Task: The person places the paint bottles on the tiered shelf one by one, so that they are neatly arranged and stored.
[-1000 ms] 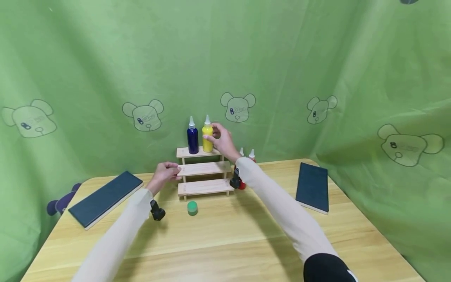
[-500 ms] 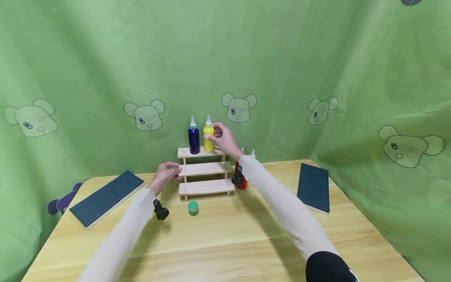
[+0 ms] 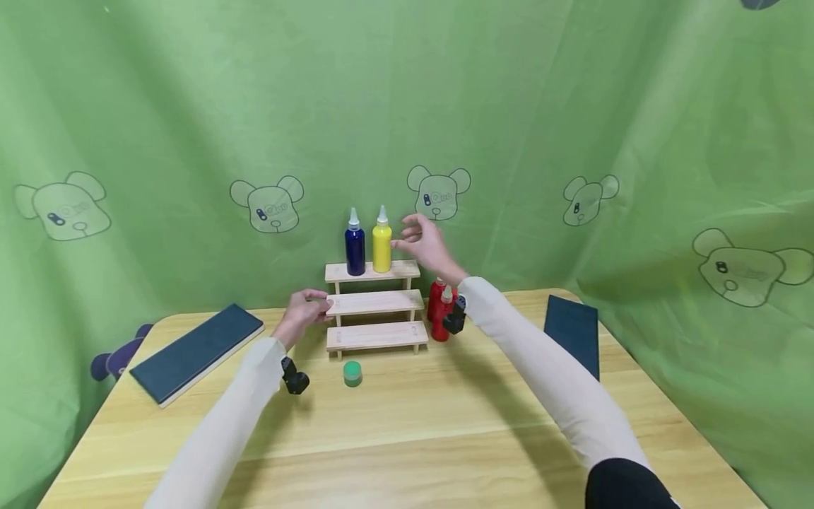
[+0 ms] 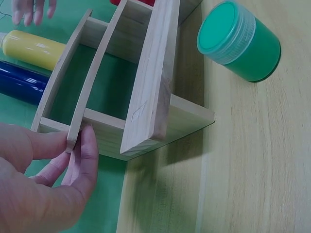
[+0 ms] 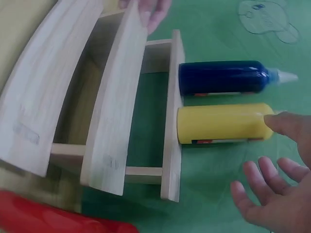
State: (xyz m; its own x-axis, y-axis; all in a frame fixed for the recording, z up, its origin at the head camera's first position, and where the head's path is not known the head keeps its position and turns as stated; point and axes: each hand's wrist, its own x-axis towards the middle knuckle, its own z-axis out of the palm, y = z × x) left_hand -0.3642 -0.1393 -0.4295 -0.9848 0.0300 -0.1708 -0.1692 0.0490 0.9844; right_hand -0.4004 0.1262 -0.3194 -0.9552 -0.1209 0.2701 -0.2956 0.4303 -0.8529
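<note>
A blue squeeze bottle [image 3: 355,253] and a yellow squeeze bottle [image 3: 382,249] stand upright, side by side, on the top tier of a three-step wooden rack [image 3: 375,302]. My left hand [image 3: 304,314] pinches the left end of the middle tier between thumb and fingers, as the left wrist view shows. Just right of the yellow bottle is my right hand [image 3: 431,247], its fingers spread and holding nothing. In the right wrist view, the thumb [image 5: 289,127] of that hand overlaps the yellow bottle's nozzle end; whether it touches cannot be told.
Two red squeeze bottles [image 3: 440,324] stand right of the rack, close to my right wrist. A small green-lidded jar [image 3: 352,373] sits in front of the rack. Dark books lie at the left [image 3: 197,352] and right [image 3: 572,331] of the table. A green curtain hangs behind.
My right hand has let go of the yellow bottle and moved right, away from it. The bottle stays on the top tier. My left hand keeps its pinch on the rack.
</note>
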